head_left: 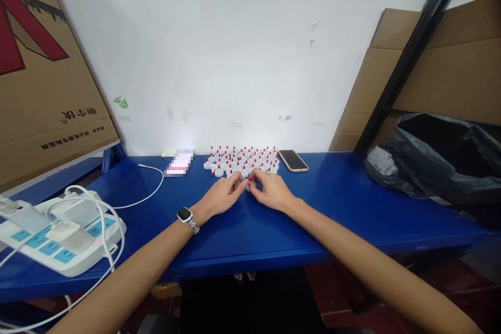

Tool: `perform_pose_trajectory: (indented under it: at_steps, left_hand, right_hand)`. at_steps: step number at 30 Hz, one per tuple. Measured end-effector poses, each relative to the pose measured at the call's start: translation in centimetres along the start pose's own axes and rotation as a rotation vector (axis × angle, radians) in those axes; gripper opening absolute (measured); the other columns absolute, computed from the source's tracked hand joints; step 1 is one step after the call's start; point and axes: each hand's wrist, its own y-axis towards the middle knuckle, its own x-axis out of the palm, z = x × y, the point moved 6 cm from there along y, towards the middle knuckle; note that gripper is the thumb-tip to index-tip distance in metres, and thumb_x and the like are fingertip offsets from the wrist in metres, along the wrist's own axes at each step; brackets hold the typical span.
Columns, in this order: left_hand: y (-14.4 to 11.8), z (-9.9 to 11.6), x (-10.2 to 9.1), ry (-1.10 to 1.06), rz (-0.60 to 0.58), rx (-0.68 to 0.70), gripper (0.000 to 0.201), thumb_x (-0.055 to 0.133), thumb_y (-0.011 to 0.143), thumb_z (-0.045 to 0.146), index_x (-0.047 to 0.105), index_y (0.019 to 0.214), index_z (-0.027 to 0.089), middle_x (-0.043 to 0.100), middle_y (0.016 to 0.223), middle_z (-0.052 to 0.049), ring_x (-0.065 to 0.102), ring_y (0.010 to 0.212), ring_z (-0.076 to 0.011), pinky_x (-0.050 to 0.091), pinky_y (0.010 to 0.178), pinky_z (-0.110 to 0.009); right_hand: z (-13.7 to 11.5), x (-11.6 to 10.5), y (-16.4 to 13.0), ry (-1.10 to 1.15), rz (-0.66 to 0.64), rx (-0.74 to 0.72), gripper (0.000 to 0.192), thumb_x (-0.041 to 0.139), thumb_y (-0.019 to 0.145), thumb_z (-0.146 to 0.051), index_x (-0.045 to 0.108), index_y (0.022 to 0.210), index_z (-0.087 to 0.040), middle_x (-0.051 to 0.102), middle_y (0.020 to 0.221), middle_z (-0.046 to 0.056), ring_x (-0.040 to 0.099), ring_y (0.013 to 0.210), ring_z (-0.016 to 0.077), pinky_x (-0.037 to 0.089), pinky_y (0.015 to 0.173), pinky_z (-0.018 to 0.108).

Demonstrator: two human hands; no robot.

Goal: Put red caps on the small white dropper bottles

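A cluster of several small white caps with red tips (242, 159) stands on the blue table (332, 203) by the white wall. My left hand (221, 195), with a watch on its wrist, and my right hand (272, 190) meet at the cluster's near edge. Their fingertips pinch together around one small white and red piece (249, 180), which is mostly hidden by the fingers.
A phone (293, 160) lies right of the caps. A white power strip (58, 240) with chargers and cables sits at the left. Cardboard boxes (43, 73) lean at both sides. A dark plastic bag (442, 159) rests at the right, next to a black post (410, 52).
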Motion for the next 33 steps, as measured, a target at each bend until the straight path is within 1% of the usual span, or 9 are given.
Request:
perform_pose_trajectory:
  at_steps: [5,11,17,20,23,25,28,31,33]
  left_hand:
    - [0.0,0.1,0.2,0.018,-0.008,0.014,0.032,0.036,0.1,0.049,0.044,0.085,0.022,0.054,0.068,0.004,0.049,0.058,-0.0139,0.031,0.056,-0.027]
    - [0.2,-0.2,0.7,0.033,-0.04,0.029,0.03,0.029,0.103,0.045,0.045,0.091,0.023,0.058,0.076,0.001,0.056,0.066,-0.0168,0.037,0.064,-0.03]
    - [0.5,-0.3,0.4,-0.029,0.043,0.011,0.035,0.023,0.104,0.046,0.044,0.09,0.023,0.054,0.076,0.001,0.053,0.069,-0.0173,0.037,0.067,-0.031]
    - [0.4,-0.1,0.4,-0.067,0.028,0.005,0.037,0.021,0.104,0.047,0.043,0.088,0.023,0.053,0.075,0.001,0.051,0.067,-0.0169,0.037,0.066,-0.031]
    - [0.2,0.4,0.5,-0.059,0.009,0.032,0.038,0.02,0.105,0.047,0.042,0.087,0.023,0.053,0.076,0.001,0.052,0.068,-0.0169,0.037,0.067,-0.031]
    - [0.2,0.8,0.4,-0.015,0.007,0.058,0.037,0.019,0.105,0.046,0.041,0.087,0.023,0.054,0.078,0.001,0.052,0.07,-0.0172,0.038,0.067,-0.031]
    - [0.4,1.5,0.3,0.121,0.026,0.145,0.035,0.019,0.105,0.043,0.043,0.089,0.022,0.055,0.082,-0.002,0.053,0.073,-0.0184,0.039,0.069,-0.032]
    - [0.6,2.1,0.3,0.272,0.044,0.259,0.034,0.021,0.105,0.039,0.046,0.091,0.021,0.057,0.09,-0.005,0.054,0.083,-0.021,0.04,0.074,-0.033]
    - [0.8,2.2,0.5,0.28,0.052,0.293,0.033,0.024,0.105,0.039,0.048,0.09,0.021,0.058,0.091,-0.006,0.055,0.085,-0.0213,0.041,0.076,-0.033]
  right_hand:
    - [-0.1,0.7,0.3,0.204,-0.02,-0.023,0.01,0.057,0.085,-0.023,0.061,0.093,-0.02,0.069,0.083,0.001,0.061,0.072,0.0137,0.041,0.066,0.025]
    - [-0.3,-0.1,0.3,0.348,0.005,-0.062,0.011,0.062,0.082,-0.024,0.062,0.092,-0.019,0.066,0.082,0.0,0.058,0.07,0.0122,0.043,0.066,0.025]
    - [-0.3,-0.3,0.1,0.43,-0.05,-0.047,0.023,0.064,0.084,-0.034,0.06,0.102,-0.02,0.066,0.083,0.002,0.059,0.071,0.0134,0.043,0.061,0.024]
    - [0.3,0.7,0.2,0.635,-0.13,0.051,0.025,0.054,0.091,-0.044,0.059,0.096,-0.02,0.063,0.075,0.0,0.054,0.059,0.0112,0.042,0.052,0.023]
    - [0.8,2.0,0.3,0.916,-0.232,0.224,0.032,0.048,0.092,-0.052,0.054,0.087,-0.02,0.054,0.066,-0.003,0.043,0.045,0.0089,0.036,0.04,0.021]
    - [0.9,2.5,0.3,1.118,-0.29,0.328,0.032,0.05,0.09,-0.052,0.051,0.084,-0.021,0.047,0.061,-0.004,0.038,0.045,0.009,0.034,0.038,0.02]
    - [0.6,3.1,-0.1,1.386,-0.466,0.47,0.031,0.047,0.092,-0.05,0.049,0.083,-0.02,0.038,0.057,-0.006,0.031,0.047,0.0093,0.031,0.04,0.02]
    - [0.4,3.4,-0.7,1.508,-0.633,0.56,0.033,0.041,0.095,-0.048,0.05,0.081,-0.019,0.034,0.057,-0.005,0.026,0.047,0.0091,0.027,0.041,0.02]
    - [0.4,3.4,-0.8,1.515,-0.641,0.558,0.033,0.041,0.095,-0.048,0.051,0.082,-0.019,0.034,0.057,-0.005,0.027,0.048,0.0092,0.028,0.043,0.021]
